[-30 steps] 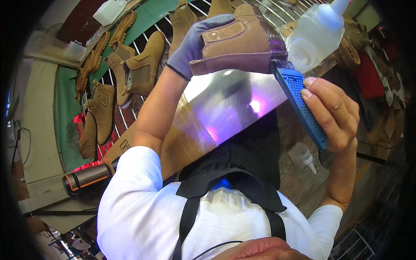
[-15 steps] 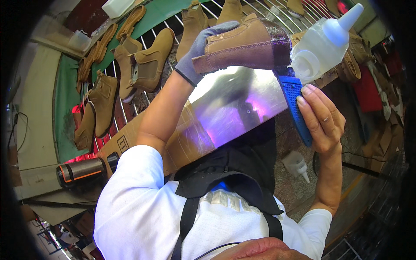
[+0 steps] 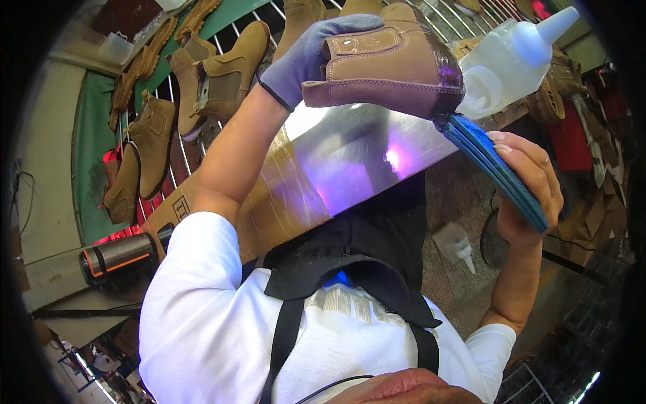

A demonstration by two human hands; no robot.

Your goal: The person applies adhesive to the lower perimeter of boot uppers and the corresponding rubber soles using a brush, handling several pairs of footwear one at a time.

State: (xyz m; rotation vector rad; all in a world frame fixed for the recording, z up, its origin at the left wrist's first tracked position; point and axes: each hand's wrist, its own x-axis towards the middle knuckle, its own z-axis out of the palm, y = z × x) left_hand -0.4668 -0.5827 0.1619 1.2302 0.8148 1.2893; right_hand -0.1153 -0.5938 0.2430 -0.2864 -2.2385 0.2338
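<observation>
My left hand (image 3: 301, 57), in a grey glove with a dark cuff, grips a brown ankle boot (image 3: 387, 71) laid on its side above the metal sheet. The boot's bottom edge, facing right, is dark and glossy. My bare right hand (image 3: 535, 182) is closed on a flat blue brush (image 3: 494, 168) with a ridged handle. Its dark tip meets the lower corner of the boot's bottom edge; the bristles are hard to make out. Just behind that edge is a large translucent bottle (image 3: 508, 60) with a conical nozzle.
A shiny metal sheet (image 3: 356, 155) lies beside taped cardboard (image 3: 269, 209) in front of me. Beyond, a metal-bar rack holds several tan boots (image 3: 229, 71). A steel flask (image 3: 118, 259) is at left; a small nozzle bottle (image 3: 454, 244) sits lower, at right.
The boot has turned slightly, showing more of its side and pull tab. My right hand has shifted right and rolled the brush, so its edge now shows; its tip stays at the boot's bottom edge.
</observation>
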